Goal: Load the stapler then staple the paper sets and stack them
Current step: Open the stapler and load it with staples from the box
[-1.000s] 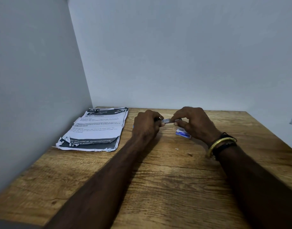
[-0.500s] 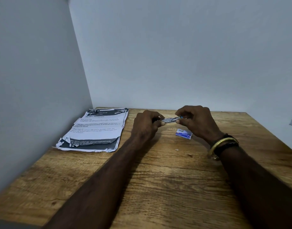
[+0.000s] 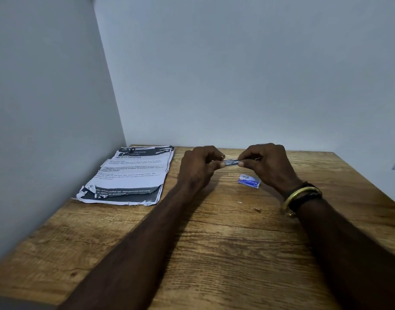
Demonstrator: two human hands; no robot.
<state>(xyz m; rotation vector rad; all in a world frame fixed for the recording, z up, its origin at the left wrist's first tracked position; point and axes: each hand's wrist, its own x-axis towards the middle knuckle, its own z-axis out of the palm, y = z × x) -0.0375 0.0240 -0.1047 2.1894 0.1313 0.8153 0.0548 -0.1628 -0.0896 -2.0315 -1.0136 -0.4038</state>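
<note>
Above the far middle of the wooden table, a slim metallic piece, judged to be a strip of staples or the stapler's magazine, is pinched at its two ends between both hands. The left hand is curled closed on its left end and the right hand is closed on its right end with thumb and forefinger; the stapler body itself cannot be made out, since the left palm may hide it. A small blue-and-white staple box lies on the table just below the right hand, and the printed paper sets are heaped near the left wall, their lower edges torn and uneven, not yet stapled as far as can be seen. The loading step is judged to be in hand. A strip of staples is brittle, so it could be snapped if the two ends are bent or twisted against each other, and loose pieces would be scattered; small specks are already seen on the wood near the right wrist. A jam could also be caused if the strip is seated crooked. With such ragged sheets, misaligned sets could later be stapled.
</note>
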